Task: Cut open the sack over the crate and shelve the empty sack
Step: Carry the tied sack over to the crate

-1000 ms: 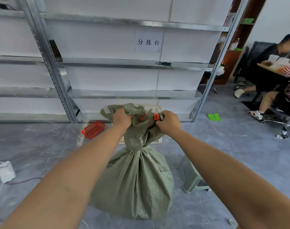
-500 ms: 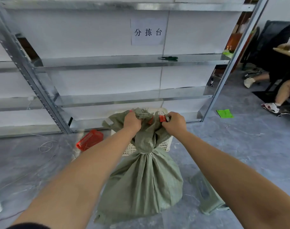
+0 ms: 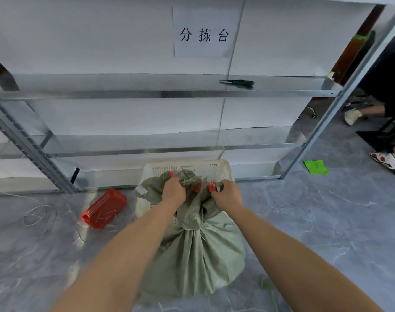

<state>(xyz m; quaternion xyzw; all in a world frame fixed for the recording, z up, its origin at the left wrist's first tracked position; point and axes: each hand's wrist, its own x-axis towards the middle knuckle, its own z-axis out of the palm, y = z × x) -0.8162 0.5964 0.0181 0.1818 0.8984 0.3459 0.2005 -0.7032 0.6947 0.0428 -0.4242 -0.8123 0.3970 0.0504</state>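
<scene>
Both hands are on the green woven sack (image 3: 192, 255), which sits full and tied shut right in front of the white plastic crate (image 3: 185, 168), its bunched top leaning over the crate's near rim. The left hand (image 3: 172, 191) has its fingers curled tight into the loose fabric above the tie. The right hand (image 3: 225, 195) grips the same ruffle of cloth just beside a red tag (image 3: 213, 187). Neither hand holds a tool. The sack's belly is down by the grey floor (image 3: 327, 233), and whether it rests there or hangs just clear I cannot tell. The crate stands against the foot of the metal shelving (image 3: 160, 94), with a small red basket (image 3: 104, 208) lying on the floor just to its left. Up on the middle shelf lies a pair of green-handled snips (image 3: 237, 82), well apart from both hands. By the look of it, this is the hauling stage: the sack is being brought to the crate and nothing is cut yet. The next move looks like a firm lift by the neck to get that heavy bulk over the rim. After that, one hand must let go and reach up for the snips while the other steadies the sack, with the cut made over the crate so the contents drop in.
</scene>
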